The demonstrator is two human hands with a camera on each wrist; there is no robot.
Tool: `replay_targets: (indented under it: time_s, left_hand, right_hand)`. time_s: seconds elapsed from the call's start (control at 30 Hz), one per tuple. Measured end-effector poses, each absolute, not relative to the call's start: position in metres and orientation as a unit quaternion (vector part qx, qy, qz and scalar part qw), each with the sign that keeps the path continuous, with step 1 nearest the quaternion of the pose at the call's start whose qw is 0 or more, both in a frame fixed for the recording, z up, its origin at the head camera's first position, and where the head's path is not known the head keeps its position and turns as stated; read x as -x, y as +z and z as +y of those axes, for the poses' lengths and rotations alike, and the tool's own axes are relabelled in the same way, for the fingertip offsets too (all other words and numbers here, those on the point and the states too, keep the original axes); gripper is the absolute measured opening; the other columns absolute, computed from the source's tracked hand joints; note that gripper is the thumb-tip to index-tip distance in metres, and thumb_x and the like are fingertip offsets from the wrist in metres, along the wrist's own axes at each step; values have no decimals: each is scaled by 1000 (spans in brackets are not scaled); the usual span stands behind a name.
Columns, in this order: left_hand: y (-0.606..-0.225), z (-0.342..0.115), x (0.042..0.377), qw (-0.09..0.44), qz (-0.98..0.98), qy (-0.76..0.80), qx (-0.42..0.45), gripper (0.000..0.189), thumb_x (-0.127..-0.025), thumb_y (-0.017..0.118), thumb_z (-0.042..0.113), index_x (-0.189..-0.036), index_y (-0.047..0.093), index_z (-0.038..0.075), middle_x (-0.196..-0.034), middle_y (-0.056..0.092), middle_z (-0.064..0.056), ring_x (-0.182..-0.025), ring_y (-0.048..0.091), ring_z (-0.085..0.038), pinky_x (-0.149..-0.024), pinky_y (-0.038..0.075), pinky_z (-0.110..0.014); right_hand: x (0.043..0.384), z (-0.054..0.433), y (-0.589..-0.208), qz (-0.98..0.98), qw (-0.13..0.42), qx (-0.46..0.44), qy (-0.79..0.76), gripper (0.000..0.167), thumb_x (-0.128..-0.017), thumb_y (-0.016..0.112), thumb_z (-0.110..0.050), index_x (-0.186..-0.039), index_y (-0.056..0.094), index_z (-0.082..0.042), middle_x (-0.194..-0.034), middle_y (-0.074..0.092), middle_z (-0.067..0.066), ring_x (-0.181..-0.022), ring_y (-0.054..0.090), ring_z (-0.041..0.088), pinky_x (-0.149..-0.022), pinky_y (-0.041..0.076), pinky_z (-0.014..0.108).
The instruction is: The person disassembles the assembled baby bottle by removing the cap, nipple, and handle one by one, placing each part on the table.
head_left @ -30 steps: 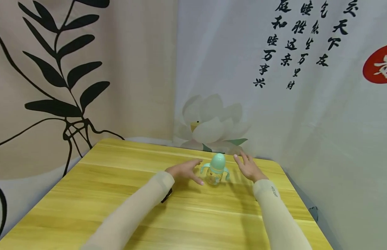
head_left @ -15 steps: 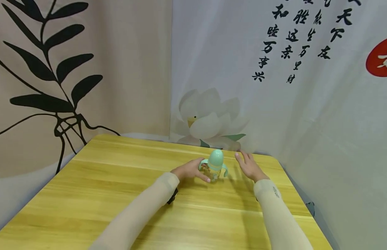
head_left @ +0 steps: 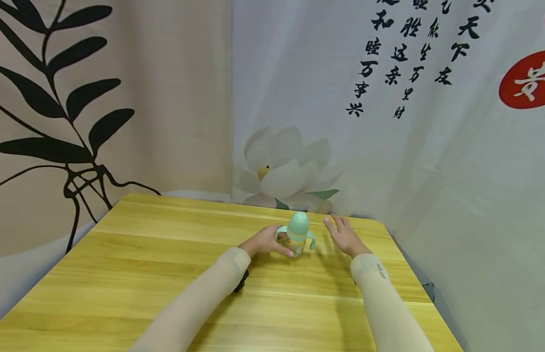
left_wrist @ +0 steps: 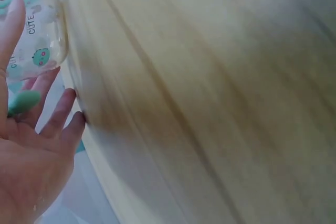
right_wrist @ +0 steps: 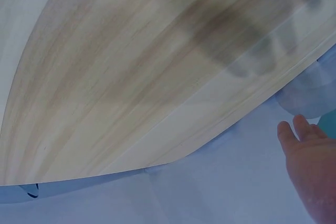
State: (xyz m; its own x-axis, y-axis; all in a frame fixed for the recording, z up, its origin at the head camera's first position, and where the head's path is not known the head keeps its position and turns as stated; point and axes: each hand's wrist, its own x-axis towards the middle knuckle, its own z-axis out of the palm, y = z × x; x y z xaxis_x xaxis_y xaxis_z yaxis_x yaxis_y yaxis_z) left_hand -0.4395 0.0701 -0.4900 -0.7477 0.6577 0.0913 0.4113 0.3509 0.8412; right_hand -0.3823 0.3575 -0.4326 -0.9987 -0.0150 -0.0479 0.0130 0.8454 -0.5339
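A baby bottle (head_left: 298,226) with a mint-green domed cap, two green side handles and a clear printed body stands upright near the table's far edge. My left hand (head_left: 264,240) grips it from the left, thumb across the front and fingers behind, partly hidden by the body. In the left wrist view the thumb lies along the bottle (left_wrist: 44,40), and a green handle (left_wrist: 23,101) sits inside the left hand (left_wrist: 39,161). To the right of the bottle and apart from it, my right hand (head_left: 346,238) is held with fingers extended; the right wrist view shows this right hand (right_wrist: 312,169) touching nothing.
The wood-grain table (head_left: 166,274) reaches back to a fabric backdrop (head_left: 193,122) printed with leaves, a flower and writing. More pale cloth (head_left: 483,195) hangs beyond the table's right edge. A black band (head_left: 242,282) is on the left wrist.
My left hand has moved right, from beside the bottle to a grip around its left side. The right hand has stayed about where it was. The head view has shifted slightly.
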Motion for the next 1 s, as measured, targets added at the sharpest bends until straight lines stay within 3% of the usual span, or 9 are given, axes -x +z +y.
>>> replay_targets:
  time_s: [0.2, 0.53, 0.77, 1.0]
  left_hand:
    - [-492, 66, 440, 108, 813, 460, -341, 50, -85, 93, 30, -127, 72, 16, -120, 72, 1, -120, 63, -22, -109, 49, -51]
    - [-488, 47, 442, 79, 812, 502, -286, 58, -82, 94, 35, -129, 70, 15, -118, 72, 0, -109, 65, -19, -100, 54, -45]
    - [-472, 24, 440, 84, 787, 551, -265, 60, -83, 93, 38, -131, 70, 9, -119, 75, -3, -105, 68, -18, -95, 56, -41]
    - [-454, -4, 437, 74, 786, 544, -285, 50, -85, 91, 35, -119, 68, 5, -101, 68, -5, -87, 59, -16, -81, 54, -37]
  right_hand:
    - [383, 350, -431, 961, 26, 4, -274, 86, -110, 13, -68, -171, 7, -8, -173, 5, 30, -155, 16, 58, -122, 18, 75]
    - [388, 328, -418, 956, -6, 40, -292, 83, -110, 16, -68, -171, 17, -11, -175, 11, 24, -160, 11, 50, -124, 14, 73]
    - [394, 313, -405, 936, -70, 68, -338, 80, -111, 27, -65, -168, 24, -8, -172, 25, 23, -153, 32, 47, -121, 28, 69]
    - [397, 287, -383, 906, -108, 115, -394, 80, -109, 39, -66, -167, 29, -12, -162, 41, 20, -145, 45, 43, -118, 38, 63]
